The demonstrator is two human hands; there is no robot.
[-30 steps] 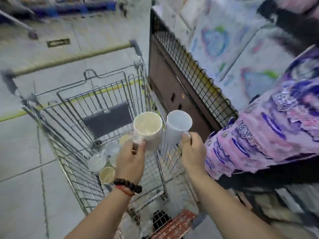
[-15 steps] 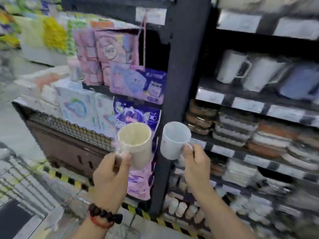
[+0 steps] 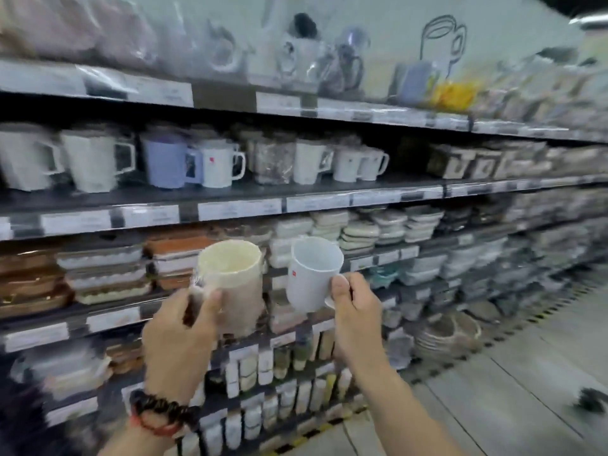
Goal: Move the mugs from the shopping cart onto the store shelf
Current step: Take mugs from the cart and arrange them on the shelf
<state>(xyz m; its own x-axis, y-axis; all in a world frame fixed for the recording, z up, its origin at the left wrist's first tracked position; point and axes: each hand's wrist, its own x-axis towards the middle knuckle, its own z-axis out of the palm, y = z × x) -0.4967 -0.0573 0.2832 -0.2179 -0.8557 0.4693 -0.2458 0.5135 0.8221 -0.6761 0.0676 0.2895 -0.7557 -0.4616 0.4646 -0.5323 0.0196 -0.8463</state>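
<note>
Holding two mugs up in front of the shelving, one per hand. Left hand grips the cream mug by its handle side, fingers curled round it, thumb pressed on the wall; beaded bracelet on that wrist. Cream mug is upright, mouth open toward the camera, wrapped in clear film by the look of it. Right hand pinches the handle of the white mug, thumb on top, fingers curled under; mug tilts slightly left, small red label near the rim. The two mugs sit side by side, close, not touching. Behind them, stacked dishes on the lower shelves. Mug shelf runs above both hands, far side: white mugs at left, a lavender mug next, more white ones to the right, price tags along its front edge. Top shelf is blurred, packaged mugs there. Tiled floor at near right. Both mugs are in the air, well below the mug shelf.
</note>
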